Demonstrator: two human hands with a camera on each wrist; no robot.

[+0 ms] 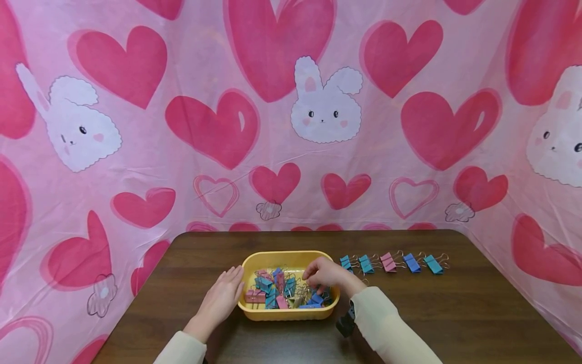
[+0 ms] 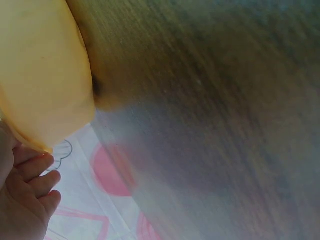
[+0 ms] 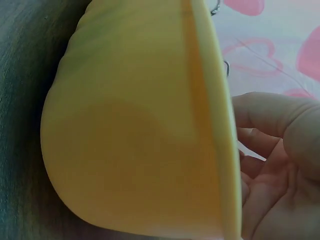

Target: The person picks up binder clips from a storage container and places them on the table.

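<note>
Many clips (image 1: 271, 297) beneath right hand (image 1: 328, 273), beside left hand (image 1: 223, 293).

The head view is looking forward and down from above the near side of the table (image 1: 491, 308), standing farthest back and taking in the tub (image 1: 286, 314), the left hand (image 1: 221, 293), the right hand (image 1: 328, 273) and the cloth (image 1: 195, 65) behind. The left wrist view is looking from low and close outside the tub, facing past its wall toward the cloth, and is tilting so that the table is filling the right. The right wrist view is facing the tub's outer wall from very near, lying on its side with the table running down the left. Both wrist views are sharing tub, table and cloth with the head view, each adding its own hand
</note>
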